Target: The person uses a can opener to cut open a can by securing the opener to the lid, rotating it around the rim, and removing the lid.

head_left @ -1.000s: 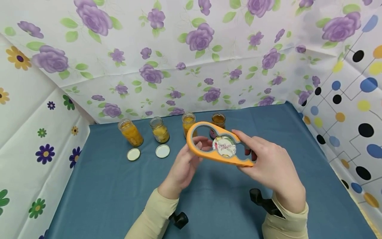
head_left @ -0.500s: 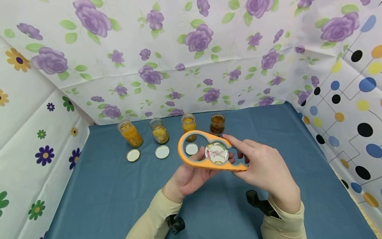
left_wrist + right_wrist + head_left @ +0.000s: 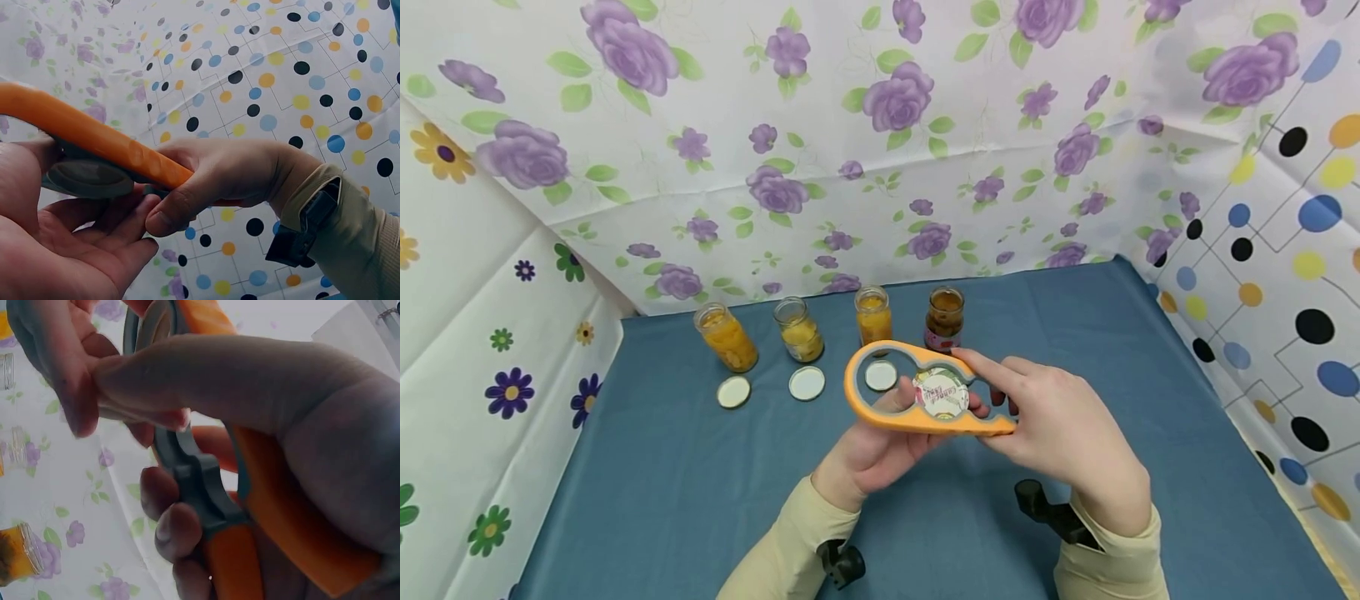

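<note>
An orange jar opener (image 3: 891,421) with grey inner edges is gripped at its handle end by my right hand (image 3: 1063,425), above the table. A round printed jar lid (image 3: 942,392) sits in the opener's smaller opening. Under it, my left hand (image 3: 880,458) is turned palm up, its thumb at one edge of the lid and its fingertips at the other. From below, the left wrist view shows the lid's underside (image 3: 90,178) between thumb and fingers. The handles stand apart in the right wrist view, with curled right fingers (image 3: 178,531) at the grey inner edge.
Along the back stand several uncovered glass jars of preserved food, among them a leftmost jar (image 3: 727,337) and a dark rightmost jar (image 3: 943,321). Loose lids lie before them: a left lid (image 3: 733,392), a middle lid (image 3: 807,383), and a lid (image 3: 881,375) seen through the opener's large ring.
The opener and lid have come lower and slightly left in my right hand. My left hand has moved in beneath, its thumb and fingers now at the lid. The dark jar is more visible.
</note>
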Available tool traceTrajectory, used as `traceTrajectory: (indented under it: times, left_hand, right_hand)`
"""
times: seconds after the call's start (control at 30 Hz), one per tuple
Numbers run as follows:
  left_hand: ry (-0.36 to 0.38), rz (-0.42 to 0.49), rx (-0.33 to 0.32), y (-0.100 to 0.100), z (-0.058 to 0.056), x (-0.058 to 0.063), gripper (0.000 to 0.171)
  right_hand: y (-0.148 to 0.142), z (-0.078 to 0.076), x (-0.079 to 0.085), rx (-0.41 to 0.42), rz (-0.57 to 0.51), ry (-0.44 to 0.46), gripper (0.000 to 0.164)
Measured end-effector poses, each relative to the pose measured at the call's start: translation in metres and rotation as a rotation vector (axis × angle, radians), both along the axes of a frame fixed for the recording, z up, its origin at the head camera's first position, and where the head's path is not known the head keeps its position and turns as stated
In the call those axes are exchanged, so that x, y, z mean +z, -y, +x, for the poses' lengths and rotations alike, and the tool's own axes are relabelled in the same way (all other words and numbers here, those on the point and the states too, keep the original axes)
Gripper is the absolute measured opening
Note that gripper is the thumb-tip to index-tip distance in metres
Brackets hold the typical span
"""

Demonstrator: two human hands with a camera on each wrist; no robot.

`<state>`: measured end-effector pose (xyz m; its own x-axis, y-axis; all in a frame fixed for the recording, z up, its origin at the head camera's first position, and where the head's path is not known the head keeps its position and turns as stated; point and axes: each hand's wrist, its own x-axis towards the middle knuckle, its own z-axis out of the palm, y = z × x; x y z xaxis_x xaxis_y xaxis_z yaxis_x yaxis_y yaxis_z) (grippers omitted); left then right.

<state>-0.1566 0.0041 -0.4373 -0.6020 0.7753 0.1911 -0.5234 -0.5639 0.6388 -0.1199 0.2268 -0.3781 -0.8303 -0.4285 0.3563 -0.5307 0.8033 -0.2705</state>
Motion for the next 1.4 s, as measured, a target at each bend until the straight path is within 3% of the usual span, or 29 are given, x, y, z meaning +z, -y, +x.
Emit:
traceTrajectory:
  times: [0.47, 0.63, 1.0, 1.1, 1.3, 1.4]
  left_hand:
    - [0.031, 0.162, -0.123, -0.0048, 0.0023, -0.0046, 0.081]
    - [-0.021, 0.100, -0.115, -0.0050, 0.0026, -0.0061, 0.078]
    - [0.009, 0.037, -0.073, -0.0017, 0.0035, -0.0072, 0.073]
    - [0.012, 0.027, -0.051, -0.0014, 0.0041, -0.0074, 0.072]
    - [-0.003, -0.086, 0.023, -0.0020, 0.0048, -0.0085, 0.067]
    - [0.006, -0.099, 0.026, -0.0027, 0.0046, -0.0099, 0.066]
  right_hand:
    - [-0.0026, 0.0034, 0.0034, 0.070, -0.034, -0.061, 0.086]
    - [-0.0035, 0.0047, 0.0038, 0.095, -0.056, -0.001, 0.084]
    - [-0.0007, 0.0067, 0.0035, 0.097, -0.087, 0.111, 0.087]
    - [0.0007, 0.0066, 0.0034, 0.100, -0.089, 0.113, 0.085]
    - [-0.0003, 0.0064, 0.0031, 0.078, -0.068, 0.039, 0.082]
    - [-0.0012, 0.0061, 0.0035, 0.073, -0.059, 0.028, 0.081]
